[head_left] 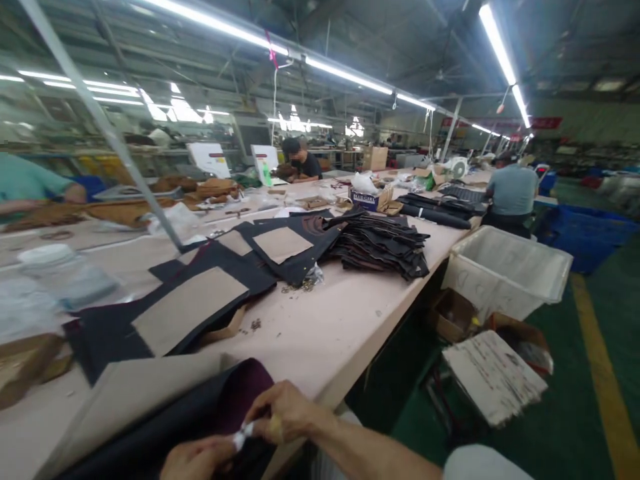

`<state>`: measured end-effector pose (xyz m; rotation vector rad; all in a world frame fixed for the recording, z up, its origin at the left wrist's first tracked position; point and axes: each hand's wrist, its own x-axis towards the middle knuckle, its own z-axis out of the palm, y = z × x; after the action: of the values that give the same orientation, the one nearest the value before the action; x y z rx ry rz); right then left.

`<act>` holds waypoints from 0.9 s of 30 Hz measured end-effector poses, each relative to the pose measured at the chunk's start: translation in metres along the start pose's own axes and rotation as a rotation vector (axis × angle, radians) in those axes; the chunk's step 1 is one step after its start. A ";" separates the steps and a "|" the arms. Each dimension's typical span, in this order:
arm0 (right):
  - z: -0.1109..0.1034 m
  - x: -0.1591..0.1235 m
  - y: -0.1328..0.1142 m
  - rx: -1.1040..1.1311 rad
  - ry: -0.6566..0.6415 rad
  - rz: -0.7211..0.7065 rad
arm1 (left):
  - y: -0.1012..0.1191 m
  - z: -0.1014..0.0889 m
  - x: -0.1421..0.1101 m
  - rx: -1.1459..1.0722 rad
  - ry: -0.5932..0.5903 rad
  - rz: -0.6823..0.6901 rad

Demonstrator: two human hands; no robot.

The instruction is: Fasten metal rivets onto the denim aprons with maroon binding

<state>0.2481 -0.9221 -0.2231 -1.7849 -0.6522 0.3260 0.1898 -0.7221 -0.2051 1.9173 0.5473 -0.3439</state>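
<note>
With the hands taken as the dial's centre and 12 o'clock straight ahead, the right hand (285, 415) bends its thumb and forefinger together, pinching a small white item (243, 437); its nature is blurred. The left hand (200, 459), partly cut off by the lower edge, brings its fingertips against the item's 8 o'clock end; whether they pinch it cannot be told. The item sits between both hands, above a dark panel (150, 433) with a curled edge showing a purple underside, which extends toward 9 o'clock. At 11 o'clock a beige patch (193, 310) lies on another dark piece. Small metal parts (256, 325) lie on the table (320, 333) at 12 o'clock. A stack of dark pieces (380, 245) stands between 1 and 2 o'clock. At 2 o'clock, off the table, are a white bin (500, 267) and, farther away, a seated co-worker (513, 190).
</note>
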 end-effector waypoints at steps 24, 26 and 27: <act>0.018 -0.054 0.006 0.165 -0.113 0.037 | -0.015 0.035 -0.071 0.157 0.241 0.159; 0.017 -0.055 0.004 0.172 -0.130 0.032 | -0.016 0.037 -0.072 0.184 0.261 0.160; 0.016 -0.056 0.004 0.172 -0.137 0.032 | -0.017 0.038 -0.073 0.198 0.272 0.157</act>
<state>0.1955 -0.9424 -0.2377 -1.6204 -0.6718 0.5150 0.1190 -0.7672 -0.1982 2.2009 0.5511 -0.0358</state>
